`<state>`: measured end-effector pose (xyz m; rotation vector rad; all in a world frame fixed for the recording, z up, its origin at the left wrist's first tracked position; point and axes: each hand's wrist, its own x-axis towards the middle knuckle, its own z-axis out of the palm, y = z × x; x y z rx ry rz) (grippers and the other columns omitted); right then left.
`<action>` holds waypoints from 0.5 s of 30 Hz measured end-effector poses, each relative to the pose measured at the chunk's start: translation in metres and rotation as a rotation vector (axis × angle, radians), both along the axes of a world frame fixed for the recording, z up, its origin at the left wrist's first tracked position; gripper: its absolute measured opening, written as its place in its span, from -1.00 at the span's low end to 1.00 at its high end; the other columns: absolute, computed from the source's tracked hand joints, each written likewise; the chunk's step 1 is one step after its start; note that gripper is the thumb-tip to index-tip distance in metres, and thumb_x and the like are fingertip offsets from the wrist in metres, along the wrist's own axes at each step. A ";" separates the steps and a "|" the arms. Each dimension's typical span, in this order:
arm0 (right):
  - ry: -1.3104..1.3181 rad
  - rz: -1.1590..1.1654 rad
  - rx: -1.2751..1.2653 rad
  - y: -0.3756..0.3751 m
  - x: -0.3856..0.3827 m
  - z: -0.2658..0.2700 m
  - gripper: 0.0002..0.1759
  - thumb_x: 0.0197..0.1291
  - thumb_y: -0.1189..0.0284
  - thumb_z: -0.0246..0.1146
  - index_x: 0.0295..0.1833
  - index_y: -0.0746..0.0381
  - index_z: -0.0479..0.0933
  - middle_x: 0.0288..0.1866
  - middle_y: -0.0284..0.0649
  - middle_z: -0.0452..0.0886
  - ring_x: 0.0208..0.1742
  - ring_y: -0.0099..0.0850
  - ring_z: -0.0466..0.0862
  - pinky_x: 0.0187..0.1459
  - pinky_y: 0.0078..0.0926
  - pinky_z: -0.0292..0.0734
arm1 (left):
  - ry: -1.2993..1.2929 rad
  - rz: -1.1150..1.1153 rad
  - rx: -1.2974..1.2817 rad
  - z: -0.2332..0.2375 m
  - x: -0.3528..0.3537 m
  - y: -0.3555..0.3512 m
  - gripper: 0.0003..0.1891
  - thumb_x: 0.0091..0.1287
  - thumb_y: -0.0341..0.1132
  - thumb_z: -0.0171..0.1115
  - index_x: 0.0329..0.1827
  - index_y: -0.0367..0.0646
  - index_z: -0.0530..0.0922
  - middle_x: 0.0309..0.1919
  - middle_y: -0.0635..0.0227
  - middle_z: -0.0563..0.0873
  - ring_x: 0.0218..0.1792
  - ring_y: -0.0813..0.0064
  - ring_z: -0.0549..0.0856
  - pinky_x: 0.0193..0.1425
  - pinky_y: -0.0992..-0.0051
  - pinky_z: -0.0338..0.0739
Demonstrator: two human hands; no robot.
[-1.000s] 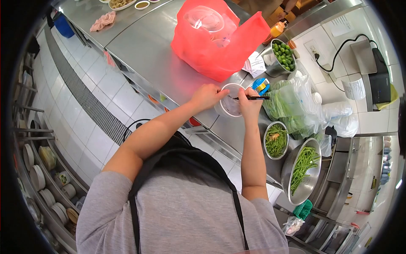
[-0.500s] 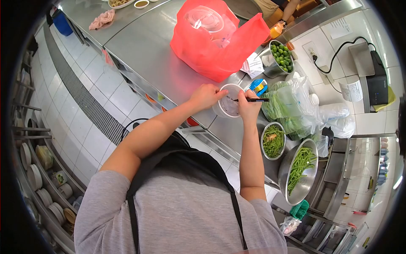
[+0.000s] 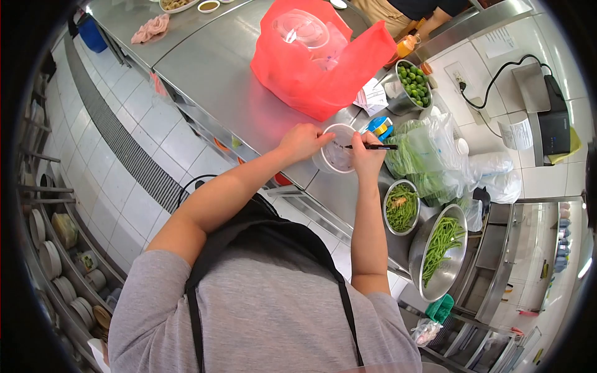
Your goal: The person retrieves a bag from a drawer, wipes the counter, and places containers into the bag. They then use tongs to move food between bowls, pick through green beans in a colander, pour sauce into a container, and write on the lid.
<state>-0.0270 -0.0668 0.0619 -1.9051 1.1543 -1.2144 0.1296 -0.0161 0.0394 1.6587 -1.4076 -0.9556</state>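
A clear, round plastic container [image 3: 336,151] with a whitish rim is held over the edge of the steel counter. My left hand [image 3: 302,143] grips its left side, thumb at the rim. Small dark marks show on its surface. Closed around a black marker [image 3: 380,147], my right hand [image 3: 367,154] rests at the container's right side with the tip over the surface. Just beyond stands a red plastic bag [image 3: 298,74] with clear round lids inside.
Right of my hands are bagged greens [image 3: 413,149], a small bowl of cut greens [image 3: 402,208], a large bowl of green beans [image 3: 457,258] and a pot of green limes [image 3: 413,84]. Another person [image 3: 398,12] stands at the far side. A pink cloth [image 3: 150,29] lies far left.
The marker and my right hand have shifted very slightly to the right. The other person's torso and arm show more at the top. Something white has appeared at the lower left.
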 end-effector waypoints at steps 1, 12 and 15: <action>-0.032 -0.017 0.061 0.001 0.000 0.002 -0.66 -0.03 0.57 0.19 -0.72 0.31 0.21 -0.78 -0.33 0.20 -0.68 -0.63 0.16 -0.62 -0.55 0.07 | -0.008 -0.002 0.006 0.001 0.000 0.001 -0.51 0.19 0.04 0.08 -0.63 -0.26 0.55 -0.71 0.10 0.53 -0.61 0.14 0.55 -0.48 0.23 0.39; 0.011 0.016 -0.019 0.001 0.000 0.002 -0.65 -0.03 0.59 0.18 -0.72 0.31 0.19 -0.77 -0.34 0.17 -0.67 -0.64 0.15 -0.61 -0.54 0.05 | -0.033 -0.005 0.029 0.007 0.001 0.004 -0.50 0.18 0.06 0.08 -0.63 -0.25 0.55 -0.72 0.10 0.53 -0.61 0.16 0.54 -0.50 0.23 0.37; 0.011 -0.005 0.002 0.001 -0.002 0.005 -0.65 -0.03 0.59 0.17 -0.73 0.30 0.19 -0.78 -0.36 0.17 -0.68 -0.64 0.14 -0.62 -0.55 0.05 | -0.023 -0.004 0.030 0.005 0.001 0.002 -0.50 0.18 0.06 0.08 -0.63 -0.26 0.55 -0.71 0.11 0.53 -0.60 0.15 0.54 -0.49 0.23 0.37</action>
